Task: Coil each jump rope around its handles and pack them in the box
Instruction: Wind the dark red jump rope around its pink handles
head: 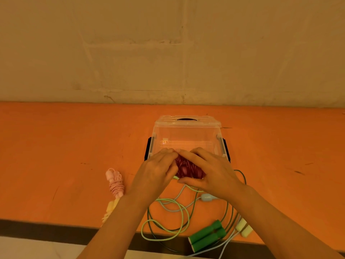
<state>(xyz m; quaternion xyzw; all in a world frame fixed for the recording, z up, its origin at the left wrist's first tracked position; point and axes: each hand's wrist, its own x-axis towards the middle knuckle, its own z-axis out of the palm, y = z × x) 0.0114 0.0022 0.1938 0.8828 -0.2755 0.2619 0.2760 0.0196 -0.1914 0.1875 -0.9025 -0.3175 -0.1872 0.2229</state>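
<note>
A clear plastic box (186,136) with black side latches stands open on the orange table. Just in front of its near rim both hands hold a coiled dark red jump rope (186,168). My left hand (156,171) grips its left end; my right hand (211,171) curls over its top and right side, thumb underneath. A coiled pink rope (115,182) lies to the left, with a coiled yellow one (110,208) below it, partly hidden by my left forearm. Loose ropes lie under my arms: green handles (207,235), pale yellow handles (244,228), a light blue handle (207,197).
The box lid (188,121) stands behind the box. Loose green and pale cords (168,221) sprawl near the table's front edge (56,228), some hanging over it. The orange table (65,143) meets a plain wall at the back.
</note>
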